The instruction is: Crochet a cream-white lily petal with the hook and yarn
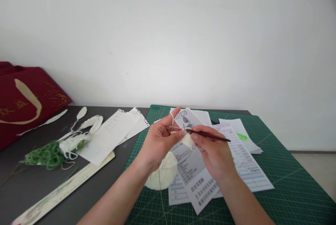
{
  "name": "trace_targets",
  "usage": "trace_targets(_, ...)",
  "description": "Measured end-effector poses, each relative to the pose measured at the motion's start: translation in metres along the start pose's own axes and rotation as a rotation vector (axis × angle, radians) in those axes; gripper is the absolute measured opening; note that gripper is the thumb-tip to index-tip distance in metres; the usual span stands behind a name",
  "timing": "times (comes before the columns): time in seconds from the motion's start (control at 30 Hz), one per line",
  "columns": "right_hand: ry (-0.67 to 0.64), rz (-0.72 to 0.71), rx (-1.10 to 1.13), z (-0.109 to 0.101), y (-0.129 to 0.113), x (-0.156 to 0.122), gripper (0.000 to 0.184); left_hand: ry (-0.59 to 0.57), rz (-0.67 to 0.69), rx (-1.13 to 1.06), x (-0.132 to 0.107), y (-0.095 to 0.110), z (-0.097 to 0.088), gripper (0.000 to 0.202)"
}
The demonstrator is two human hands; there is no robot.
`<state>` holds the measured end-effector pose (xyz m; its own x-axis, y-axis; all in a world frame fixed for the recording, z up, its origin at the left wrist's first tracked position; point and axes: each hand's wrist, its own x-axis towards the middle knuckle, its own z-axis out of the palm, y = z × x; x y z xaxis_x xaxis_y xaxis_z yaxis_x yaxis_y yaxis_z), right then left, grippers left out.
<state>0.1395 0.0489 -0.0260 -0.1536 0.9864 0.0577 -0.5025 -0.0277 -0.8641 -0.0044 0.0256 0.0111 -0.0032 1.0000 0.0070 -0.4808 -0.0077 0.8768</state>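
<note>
My right hand (214,151) grips a dark crochet hook (214,135), its tip at a small piece of cream crochet work (188,141). Pinched between the thumb and fingers of my left hand (161,139) is the upper edge of that work. A strand of cream yarn (172,118) runs over the raised left index finger. Below the left hand, partly hidden by it, a ball of cream yarn (164,172) sits on the green cutting mat (275,155). Printed pattern sheets (199,179) lie under both hands.
Left on the dark table (78,200) are green yarn (47,156), white yarn (72,144), white crocheted pieces (91,121), notepaper (110,134) and a long flat cream strip (65,190). A red bag (28,88) leans at far left. A bright green clip (241,136) lies on papers at right.
</note>
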Motion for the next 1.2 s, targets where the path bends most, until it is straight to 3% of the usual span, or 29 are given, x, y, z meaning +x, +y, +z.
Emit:
trace_targets(0.2, -0.018, 0.018, -0.003, -0.0011, -0.0011, 0.0016, 0.021, 0.019, 0.019, 0.134, -0.0003, 0.0007, 0.0002, 0.071)
trace_targets(0.6, -0.156, -0.079, -0.122, 0.0011, -0.0056, 0.0024, 0.012, 0.081, 0.086, 0.164, -0.0014, 0.0003, 0.0048, 0.067)
trace_targets(1.2, -0.123, -0.035, -0.156, -0.0002, -0.0065, 0.0022, 0.012, 0.086, -0.003, 0.100, -0.0018, 0.0000, 0.0020, 0.073)
